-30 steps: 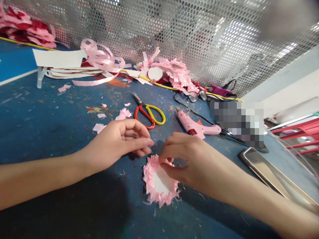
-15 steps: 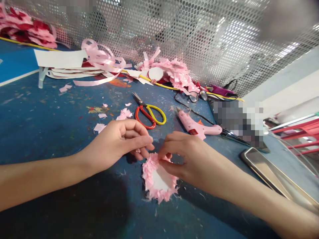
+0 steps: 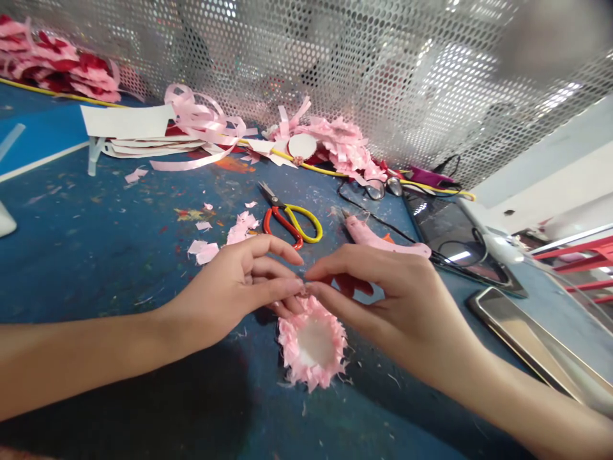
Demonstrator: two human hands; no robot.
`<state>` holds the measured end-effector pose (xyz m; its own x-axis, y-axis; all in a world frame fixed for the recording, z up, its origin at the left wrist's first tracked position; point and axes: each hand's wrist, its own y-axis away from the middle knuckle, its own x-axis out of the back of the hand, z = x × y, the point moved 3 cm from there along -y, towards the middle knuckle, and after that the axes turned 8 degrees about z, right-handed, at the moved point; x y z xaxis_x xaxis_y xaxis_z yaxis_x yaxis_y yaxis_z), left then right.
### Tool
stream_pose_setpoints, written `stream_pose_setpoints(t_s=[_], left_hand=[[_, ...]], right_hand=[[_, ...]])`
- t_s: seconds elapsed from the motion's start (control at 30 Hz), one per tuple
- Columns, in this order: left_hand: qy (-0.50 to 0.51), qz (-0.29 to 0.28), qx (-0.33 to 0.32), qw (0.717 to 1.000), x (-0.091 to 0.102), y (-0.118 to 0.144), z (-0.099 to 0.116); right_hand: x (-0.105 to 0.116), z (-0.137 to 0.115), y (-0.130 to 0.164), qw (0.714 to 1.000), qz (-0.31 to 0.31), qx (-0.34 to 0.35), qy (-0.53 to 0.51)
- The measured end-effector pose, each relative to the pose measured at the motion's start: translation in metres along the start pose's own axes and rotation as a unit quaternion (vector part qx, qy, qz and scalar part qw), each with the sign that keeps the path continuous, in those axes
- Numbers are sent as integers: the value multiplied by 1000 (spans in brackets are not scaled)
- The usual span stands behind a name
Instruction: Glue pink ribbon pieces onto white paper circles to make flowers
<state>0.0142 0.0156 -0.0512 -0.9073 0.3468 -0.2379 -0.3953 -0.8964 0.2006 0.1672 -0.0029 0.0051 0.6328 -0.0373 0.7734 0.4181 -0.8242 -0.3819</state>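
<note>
Both hands meet fingertip to fingertip just above a pink ruffled flower [image 3: 312, 344] with a white paper centre, seen from the head camera. Left hand [image 3: 234, 284] comes in from the left edge of the worktop [image 3: 86, 255], thumb and forefinger pinched together; right hand [image 3: 387, 291] reaches from the right, fingers partly curled, its thumb and forefinger closed at the same spot. Whether a small piece is nipped between the fingertips is too small to tell. The flower lies flat on the blue worktop towards the near edge, directly under the fingertips and perhaps just touching them at its far rim.

Behind the hands, near the middle of the worktop, lie scissors [image 3: 290, 220] with one red and one yellow handle, and beside them a pink glue gun [image 3: 378, 237], partly hidden by the right hand. Pink paper scraps [image 3: 205, 250] sit just beyond the left hand. Along the far edge, against a perforated metal screen [image 3: 383, 76], are curls of pink ribbon [image 3: 201, 121] and a heap of pink petals [image 3: 342, 144]. A dark tablet [image 3: 453, 246] and a metal tray [image 3: 531, 345] lie towards the right edge.

Risks, as a judgement: the light flower is not pinned down, so a tug could drag it or tear a ruffle; the right hand sits close to the glue gun nozzle, which could burn if hot
</note>
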Motion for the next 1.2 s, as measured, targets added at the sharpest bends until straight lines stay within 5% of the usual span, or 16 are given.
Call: stream_pose_setpoints(t_s=[0.53,0.63,0.83,1.03,1.2], left_hand=[[-88,-8,-64,994,0,10,-2],[-74,0,-59,996,0,7,0],[-61,90,-23,994,10,-4,0],[18,110,-22,994,10,-4,0],[129,93,31,987,5,-2,0]], right_hand=[[-5,-1,12,986,21,108,125],[1,-1,10,992,3,80,100],[1,8,10,978,-167,-63,111],[-13,18,16,960,-208,-78,168],[-4,17,13,969,-190,-76,136]])
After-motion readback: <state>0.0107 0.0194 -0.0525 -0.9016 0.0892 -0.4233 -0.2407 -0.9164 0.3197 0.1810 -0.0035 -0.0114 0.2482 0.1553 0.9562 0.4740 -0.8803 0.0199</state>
